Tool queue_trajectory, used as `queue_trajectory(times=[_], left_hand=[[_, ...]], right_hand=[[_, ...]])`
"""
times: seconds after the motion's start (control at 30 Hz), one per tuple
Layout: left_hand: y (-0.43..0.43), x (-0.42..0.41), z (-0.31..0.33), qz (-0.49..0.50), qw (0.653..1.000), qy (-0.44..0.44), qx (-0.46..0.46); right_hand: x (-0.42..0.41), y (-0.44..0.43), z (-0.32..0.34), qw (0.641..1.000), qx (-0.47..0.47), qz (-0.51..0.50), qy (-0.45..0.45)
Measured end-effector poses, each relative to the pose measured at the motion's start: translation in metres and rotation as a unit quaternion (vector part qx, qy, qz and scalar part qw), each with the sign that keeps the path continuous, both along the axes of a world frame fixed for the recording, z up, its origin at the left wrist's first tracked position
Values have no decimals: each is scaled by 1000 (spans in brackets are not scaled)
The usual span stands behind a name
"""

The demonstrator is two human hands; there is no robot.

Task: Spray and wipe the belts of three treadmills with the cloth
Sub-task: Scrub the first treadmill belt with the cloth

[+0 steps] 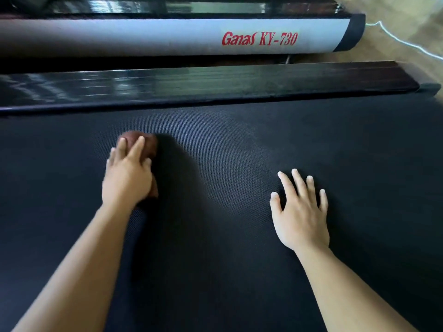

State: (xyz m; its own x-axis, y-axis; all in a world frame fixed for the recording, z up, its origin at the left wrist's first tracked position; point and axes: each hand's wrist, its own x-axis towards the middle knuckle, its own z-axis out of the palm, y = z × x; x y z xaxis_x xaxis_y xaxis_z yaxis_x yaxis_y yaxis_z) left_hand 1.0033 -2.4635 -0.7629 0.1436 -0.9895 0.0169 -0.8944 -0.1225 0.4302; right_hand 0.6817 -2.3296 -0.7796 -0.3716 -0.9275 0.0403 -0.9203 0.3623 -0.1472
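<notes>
In the head view, a black treadmill belt (239, 164) with a fine diagonal weave filled most of the frame, running from left to right across the picture. Both bare forearms reached onto it from the bottom edge.

The left hand (127, 178) lay palm down on a bunched reddish-brown cloth (146, 146), fingers curved over the wad and pressing it against the belt. The cloth showed mainly beyond the fingertips and a little at the thumb side; the rest was hidden under the palm. It sat on the left half of the belt, nearer the far edge than the near one. The hand and cloth were slightly blurred, and a dark shadow fell on the belt just to their right.

The right hand (299, 212) rested flat on the belt, well apart from the left, with the fingers spread wide and straight and nothing in its grasp.

Along the far edge of the belt ran a glossy black side rail (215, 87), reflecting pale light in streaks. Beyond a dark gap stood a neighbouring treadmill: its grey side cover (167, 37) carried the red lettering "Ganas KY-730" and ended at the right in a dark cap (352, 32). Above that, another shiny black rail (191, 7) crossed the top of the frame. At the upper right, a white cable (405, 43) lay across the tan floor (419, 20).
</notes>
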Motion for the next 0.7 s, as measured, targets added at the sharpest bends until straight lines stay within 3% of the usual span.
queue_trajectory(times=[0.13, 0.3, 0.5, 0.7], left_hand=[[-63, -12, 4, 21, 1000, 6, 14], [-94, -76, 14, -73, 997, -8, 20], [-49, -124, 10, -229, 973, -25, -2], [30, -88, 1, -313, 950, -21, -7]], right_hand=[[0, -1, 0, 1000, -5, -1, -1], [0, 1, -1, 1000, -9, -1, 2], [1, 0, 1, 1000, 2, -4, -7], [1, -1, 1, 1000, 1, -3, -6]])
